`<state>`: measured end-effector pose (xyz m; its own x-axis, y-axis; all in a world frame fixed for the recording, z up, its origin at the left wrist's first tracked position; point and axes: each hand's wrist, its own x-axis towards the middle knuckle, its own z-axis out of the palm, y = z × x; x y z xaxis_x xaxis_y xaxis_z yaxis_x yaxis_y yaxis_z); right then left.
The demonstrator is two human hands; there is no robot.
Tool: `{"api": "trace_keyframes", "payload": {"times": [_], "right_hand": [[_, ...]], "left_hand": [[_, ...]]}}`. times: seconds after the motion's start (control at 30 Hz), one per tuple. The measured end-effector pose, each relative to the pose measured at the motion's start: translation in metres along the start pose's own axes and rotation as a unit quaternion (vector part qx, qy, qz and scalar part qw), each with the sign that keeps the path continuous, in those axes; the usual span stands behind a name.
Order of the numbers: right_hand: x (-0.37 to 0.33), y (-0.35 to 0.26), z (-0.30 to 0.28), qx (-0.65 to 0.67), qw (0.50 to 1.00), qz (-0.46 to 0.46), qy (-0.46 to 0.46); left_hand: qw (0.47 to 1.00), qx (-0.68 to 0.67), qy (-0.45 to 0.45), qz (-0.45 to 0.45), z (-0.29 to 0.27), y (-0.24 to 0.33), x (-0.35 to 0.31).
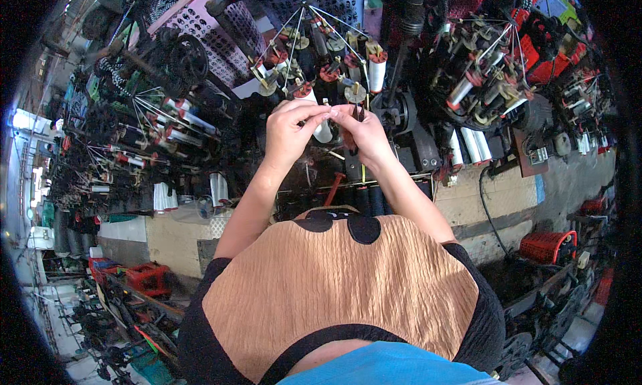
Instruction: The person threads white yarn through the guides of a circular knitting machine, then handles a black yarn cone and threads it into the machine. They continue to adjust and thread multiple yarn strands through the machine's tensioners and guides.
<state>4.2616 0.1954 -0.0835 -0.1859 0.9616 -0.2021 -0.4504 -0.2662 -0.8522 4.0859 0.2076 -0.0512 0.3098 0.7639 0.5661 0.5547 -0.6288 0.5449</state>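
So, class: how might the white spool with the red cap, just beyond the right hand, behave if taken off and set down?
The white spool would probably roll on its side, being round. Upright, it might tip, being tall and narrow. Its smooth-looking surface could be slippery.

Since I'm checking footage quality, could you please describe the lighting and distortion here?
Head view: black rim and fisheye-bent edges; head view: glare at far left; head view: left hand and right hand look bright against dark machinery.
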Motion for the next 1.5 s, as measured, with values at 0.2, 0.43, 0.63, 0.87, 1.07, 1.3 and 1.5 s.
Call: {"api": "trace_keyframes", "payload": {"times": [0.2,0.43,0.63,0.87,1.07,1.3,1.5], "right_hand": [[0.005,0.015,-0.002,-0.107,0.986,-0.128,-0.015],[0.027,0.056,0.002,-0.03,0.969,-0.221,0.11],[0.032,0.065,0.008,0.06,0.983,-0.119,0.13],[0.03,0.053,0.012,0.054,0.984,-0.146,0.09],[0.03,0.035,0.001,-0.086,0.987,-0.134,0.036],[0.008,0.106,-0.111,-0.393,0.905,-0.114,0.12],[0.037,0.246,-0.162,-0.614,0.748,0.162,0.191]], "left_hand": [[0.99,0.128,0.054,0.014,0.012,-0.008,-0.005],[0.975,0.19,0.105,0.037,0.011,-0.009,0.002],[0.996,0.063,0.012,-0.055,0.012,-0.02,0.009],[0.994,-0.029,0.006,-0.104,0.014,-0.02,0.005],[0.968,0.225,0.085,0.077,0.02,-0.015,0.009],[0.91,-0.38,0.117,-0.119,0.009,-0.008,0.01],[0.956,-0.254,0.131,-0.072,-0.036,-0.007,0.015]]}}
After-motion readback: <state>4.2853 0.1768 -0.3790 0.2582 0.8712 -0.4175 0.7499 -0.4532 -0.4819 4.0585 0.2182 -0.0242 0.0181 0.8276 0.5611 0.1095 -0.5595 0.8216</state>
